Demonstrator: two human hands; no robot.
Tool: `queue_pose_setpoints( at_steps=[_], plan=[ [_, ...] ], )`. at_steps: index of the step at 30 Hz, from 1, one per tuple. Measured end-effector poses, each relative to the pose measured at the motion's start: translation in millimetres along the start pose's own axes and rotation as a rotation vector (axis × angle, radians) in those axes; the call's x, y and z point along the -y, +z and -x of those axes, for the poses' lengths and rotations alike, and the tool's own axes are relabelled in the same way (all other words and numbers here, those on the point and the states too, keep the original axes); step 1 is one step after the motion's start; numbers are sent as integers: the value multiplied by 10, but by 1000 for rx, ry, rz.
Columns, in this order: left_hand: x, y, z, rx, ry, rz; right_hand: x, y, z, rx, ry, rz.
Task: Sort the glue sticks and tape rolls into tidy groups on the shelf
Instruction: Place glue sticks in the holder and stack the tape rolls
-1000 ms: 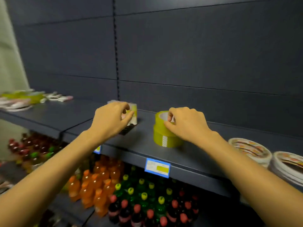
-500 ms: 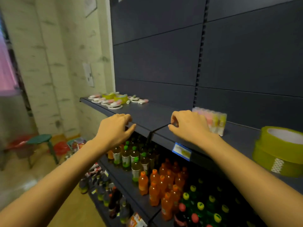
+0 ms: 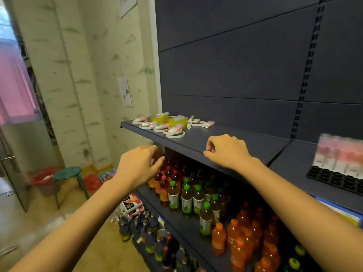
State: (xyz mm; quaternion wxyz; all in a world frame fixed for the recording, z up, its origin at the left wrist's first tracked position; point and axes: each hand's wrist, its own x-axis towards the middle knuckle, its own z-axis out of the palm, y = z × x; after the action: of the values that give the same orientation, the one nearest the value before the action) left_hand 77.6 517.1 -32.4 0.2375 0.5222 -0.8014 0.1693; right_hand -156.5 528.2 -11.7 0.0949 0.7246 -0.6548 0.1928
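A mixed pile lies at the far left end of the dark shelf (image 3: 231, 142): yellow-green tape rolls (image 3: 177, 121), flat white tape rolls (image 3: 175, 135) and pink-and-blue glue sticks (image 3: 209, 124) scattered among them. A wrapped pack of glue sticks (image 3: 340, 157) stands in a black tray at the right. My right hand (image 3: 227, 151) hovers over the shelf's front edge with loosely curled fingers, holding nothing. In front of the shelf and slightly below its edge is my left hand (image 3: 140, 166), fingers relaxed and empty. Both hands are short of the pile.
Lower shelves hold many drink bottles (image 3: 186, 197) in green, red and orange. A green stool (image 3: 67, 172) and a red bin (image 3: 44, 176) stand on the floor at the left beside a wall. A blue price tag (image 3: 341, 212) is on the shelf edge at the right.
My view has swung left from the stacked yellow-green rolls. My right hand let go of that stack and my left hand left the glue stick pack. Both hands travelled left toward the mixed pile.
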Motion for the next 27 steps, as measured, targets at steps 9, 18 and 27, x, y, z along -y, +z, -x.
queue_pose_setpoints(
  at_steps=[9,18,27],
  plan=[
    [612,559,-584,4,-25,64,186,535,-996,21,40,12],
    [1083,1221,-1522,44,4,122,47,1030,-2309,85,198,-98],
    [1301,1637,-2038,17,45,258,-37,1546,-3024,224,449,-651]
  ],
)
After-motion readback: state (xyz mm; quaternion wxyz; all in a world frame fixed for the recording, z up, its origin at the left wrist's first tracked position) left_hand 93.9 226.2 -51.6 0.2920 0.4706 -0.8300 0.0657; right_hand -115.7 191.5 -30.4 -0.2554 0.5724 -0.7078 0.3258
